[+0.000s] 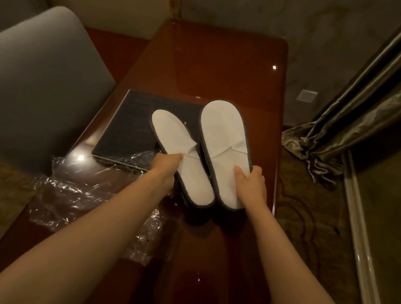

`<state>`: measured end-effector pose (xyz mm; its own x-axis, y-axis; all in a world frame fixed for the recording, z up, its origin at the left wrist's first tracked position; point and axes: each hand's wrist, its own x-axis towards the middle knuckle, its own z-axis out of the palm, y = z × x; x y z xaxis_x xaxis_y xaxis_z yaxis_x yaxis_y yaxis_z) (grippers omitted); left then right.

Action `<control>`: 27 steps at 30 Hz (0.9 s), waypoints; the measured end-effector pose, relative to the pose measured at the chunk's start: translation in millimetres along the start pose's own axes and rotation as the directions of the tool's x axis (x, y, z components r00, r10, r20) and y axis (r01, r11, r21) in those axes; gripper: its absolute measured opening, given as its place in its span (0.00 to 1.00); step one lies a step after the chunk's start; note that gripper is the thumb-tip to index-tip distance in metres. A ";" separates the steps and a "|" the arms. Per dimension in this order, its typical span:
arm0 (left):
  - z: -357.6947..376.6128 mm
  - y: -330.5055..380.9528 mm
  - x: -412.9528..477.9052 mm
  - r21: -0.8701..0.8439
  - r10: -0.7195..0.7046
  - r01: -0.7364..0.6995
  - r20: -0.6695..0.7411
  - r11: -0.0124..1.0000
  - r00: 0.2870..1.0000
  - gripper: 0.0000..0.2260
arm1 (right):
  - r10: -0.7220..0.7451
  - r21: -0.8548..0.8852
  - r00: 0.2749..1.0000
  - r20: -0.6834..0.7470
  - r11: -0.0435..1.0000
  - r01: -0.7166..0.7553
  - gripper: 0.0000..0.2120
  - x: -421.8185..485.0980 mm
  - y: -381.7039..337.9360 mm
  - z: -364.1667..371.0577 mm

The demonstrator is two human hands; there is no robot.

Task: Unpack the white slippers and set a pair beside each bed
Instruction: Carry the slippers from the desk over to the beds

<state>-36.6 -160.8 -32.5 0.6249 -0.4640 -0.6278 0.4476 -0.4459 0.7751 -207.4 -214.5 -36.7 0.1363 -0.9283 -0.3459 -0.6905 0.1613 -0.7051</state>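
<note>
Two white slippers, flat, grey-edged: left slipper point(182, 159) pinched in the closed fingers of the left hand point(164, 168), right slipper point(223, 150) gripped at its edge by the right hand point(251, 184), both held above a glossy wooden table point(222, 62). Beyond the fingertips, a dark folder point(135, 125); beneath the left wrist, crumpled clear plastic wrap point(76, 192).

A hotel guest room: a glossy dark-wood bench point(224, 65) at centre carries a dark guest folder point(129, 124), a grey upholstered armchair point(32, 86) fills the left, heavy satin curtains point(375, 114) hang upper right over patterned carpet point(307, 217).
</note>
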 end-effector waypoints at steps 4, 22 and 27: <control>-8.9 11.8 -16.2 -0.104 0.050 -0.044 0.051 0.994 0.997 0.21 | -0.045 0.029 0.998 0.031 0.999 0.044 0.25 -3.8 -7.9 -12.9; -249.2 58.3 -83.5 -0.458 0.258 -0.338 -0.230 0.822 0.938 0.23 | -0.451 0.265 0.843 0.294 0.886 0.381 0.18 -115.7 -175.1 88.3; -381.5 48.4 -93.7 -0.482 0.212 -0.396 -0.392 0.781 0.895 0.24 | -0.541 0.314 0.739 0.402 0.839 0.444 0.19 -192.3 -234.8 179.8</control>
<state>170.5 153.1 90.9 0.9050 -0.2103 -0.3697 0.4105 0.2046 0.8886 56.2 -13.6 84.1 0.7599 -0.6384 -0.1224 -0.2958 -0.1720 -0.9396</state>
